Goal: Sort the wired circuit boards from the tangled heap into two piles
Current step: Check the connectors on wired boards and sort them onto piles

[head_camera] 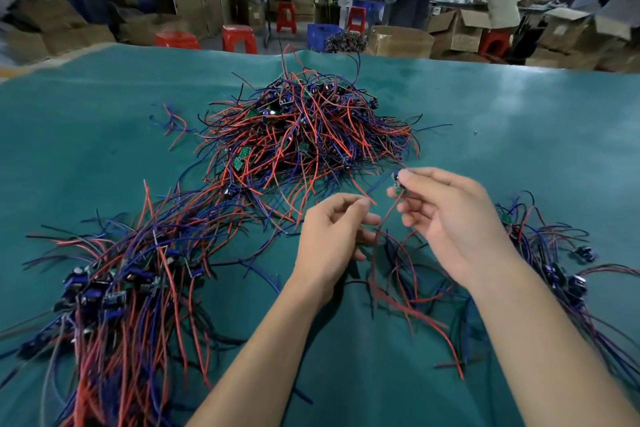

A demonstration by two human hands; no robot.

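Note:
A tangled heap [304, 128] of small green circuit boards with red, blue and black wires lies mid-table. One sorted pile [114, 284] spreads at the lower left, another pile [554, 260] at the right. My right hand [450, 218] pinches a small green circuit board [398, 190] between thumb and fingertips, its wires [381, 263] trailing down to the table. My left hand [332, 239] is just left of it, fingers curled, pinching a red wire end near the board.
The table is covered in teal cloth [519, 121]. Beyond its far edge stand red stools [239, 38], cardboard boxes [398, 42], a blue crate [323, 35] and people working at benches [502, 0].

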